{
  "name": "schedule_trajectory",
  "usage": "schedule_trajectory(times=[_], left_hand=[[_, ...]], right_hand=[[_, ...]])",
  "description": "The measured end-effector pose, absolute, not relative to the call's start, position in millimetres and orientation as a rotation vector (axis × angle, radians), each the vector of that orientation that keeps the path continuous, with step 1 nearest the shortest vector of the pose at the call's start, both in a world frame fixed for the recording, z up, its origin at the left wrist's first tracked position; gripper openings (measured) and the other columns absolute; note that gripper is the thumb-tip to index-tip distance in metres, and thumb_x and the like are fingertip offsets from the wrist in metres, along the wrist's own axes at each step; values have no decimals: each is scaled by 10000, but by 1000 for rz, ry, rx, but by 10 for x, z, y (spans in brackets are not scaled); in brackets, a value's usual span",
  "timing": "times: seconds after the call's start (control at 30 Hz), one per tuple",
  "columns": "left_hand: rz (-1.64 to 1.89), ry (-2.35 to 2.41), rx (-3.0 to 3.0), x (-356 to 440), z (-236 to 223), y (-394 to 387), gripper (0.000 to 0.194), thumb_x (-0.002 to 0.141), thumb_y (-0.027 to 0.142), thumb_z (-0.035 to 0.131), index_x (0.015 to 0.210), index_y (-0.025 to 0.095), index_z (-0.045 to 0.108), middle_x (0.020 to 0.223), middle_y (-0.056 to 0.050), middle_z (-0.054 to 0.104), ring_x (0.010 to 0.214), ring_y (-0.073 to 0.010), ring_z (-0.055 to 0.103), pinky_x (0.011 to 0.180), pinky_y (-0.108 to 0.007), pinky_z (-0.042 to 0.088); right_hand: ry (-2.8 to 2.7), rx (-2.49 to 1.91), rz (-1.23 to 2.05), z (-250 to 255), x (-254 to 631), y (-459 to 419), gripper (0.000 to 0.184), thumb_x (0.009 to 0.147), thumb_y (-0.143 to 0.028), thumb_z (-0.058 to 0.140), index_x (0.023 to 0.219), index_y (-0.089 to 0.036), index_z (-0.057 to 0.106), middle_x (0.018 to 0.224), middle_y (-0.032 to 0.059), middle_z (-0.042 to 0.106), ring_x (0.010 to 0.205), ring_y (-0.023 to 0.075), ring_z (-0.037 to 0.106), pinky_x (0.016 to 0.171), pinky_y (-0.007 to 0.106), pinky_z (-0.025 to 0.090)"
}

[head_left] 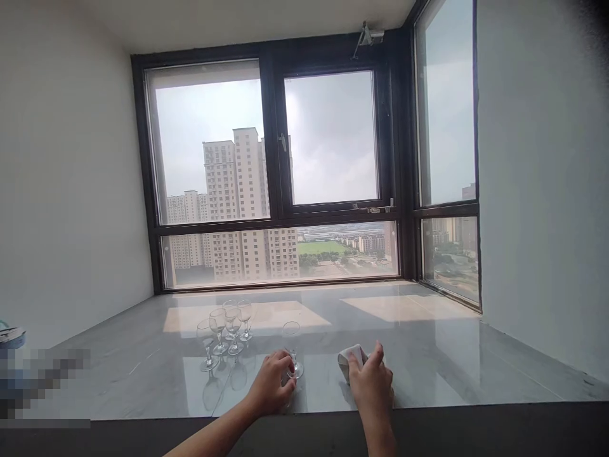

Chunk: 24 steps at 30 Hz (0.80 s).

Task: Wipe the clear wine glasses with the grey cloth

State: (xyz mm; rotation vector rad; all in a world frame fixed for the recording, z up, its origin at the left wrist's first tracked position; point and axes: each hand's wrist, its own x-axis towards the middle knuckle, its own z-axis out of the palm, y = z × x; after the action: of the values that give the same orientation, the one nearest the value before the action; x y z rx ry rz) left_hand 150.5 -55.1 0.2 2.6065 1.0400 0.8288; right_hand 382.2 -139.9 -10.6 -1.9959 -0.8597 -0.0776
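A small clear stemmed glass [292,332] stands upright near the front of the grey stone sill. Curled around its stem and foot are the fingers and thumb of my left hand [272,383]. My right hand [373,384] grips a folded pale grey cloth [350,359], with the thumb pressed on it and the index finger pointing up. Part of the cloth is hidden behind the fingers. Off to the left of my left hand, several more stemmed glasses [233,322] stand upright in a close group.
The glossy sill [442,362] ends in a front edge just below my hands. Dark-framed windows [333,216] rise behind it, with white walls on both sides. At the far left, a partly cut-off object [12,337] shows beside a blurred patch.
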Motion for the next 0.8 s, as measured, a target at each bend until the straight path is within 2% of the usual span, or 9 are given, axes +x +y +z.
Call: schedule_trajectory(times=[0.13,0.33,0.5,0.67,0.8], left_hand=[[774,973,2589,1499,-13,-534,184,728,204,579,909,225,602,1109,-62,648,1048,-238,569,967,-363,415],[699,876,2628,1488,-37,-509,291,744,255,603,1031,252,652,1274,-74,648,1275,-287,509,1099,-416,355],[588,818,2712,1492,-50,-477,496,772,346,640,1266,294,631,1367,-82,599,1314,-311,485,1127,-444,323],[635,864,2713,1514,-32,-505,454,775,317,643,1228,303,666,1312,-68,636,1219,-294,538,1097,-437,345],[703,921,2708,1527,-31,-521,361,783,290,616,1131,287,711,1152,-64,686,1096,-274,571,1024,-414,405]], right_hand=[[-859,-2231,-287,-232,3777,-1381,686,895,-404,453,1452,-29,313,1179,263,620,1173,408,533,898,526,430],[-954,-2160,-193,-257,3823,-1364,621,893,-248,397,1473,-79,252,1152,189,633,1078,340,594,791,408,467],[-959,-1986,-141,-265,3788,-1285,618,806,-116,377,1423,-119,338,1166,147,633,1087,314,572,859,386,468],[-979,-1983,-253,-252,3720,-1276,525,859,-177,372,1370,-57,388,1148,188,607,1065,325,560,904,405,457],[-941,-2175,-217,-204,3689,-1348,526,900,-292,387,1372,-60,406,1144,206,627,1053,375,551,790,450,478]])
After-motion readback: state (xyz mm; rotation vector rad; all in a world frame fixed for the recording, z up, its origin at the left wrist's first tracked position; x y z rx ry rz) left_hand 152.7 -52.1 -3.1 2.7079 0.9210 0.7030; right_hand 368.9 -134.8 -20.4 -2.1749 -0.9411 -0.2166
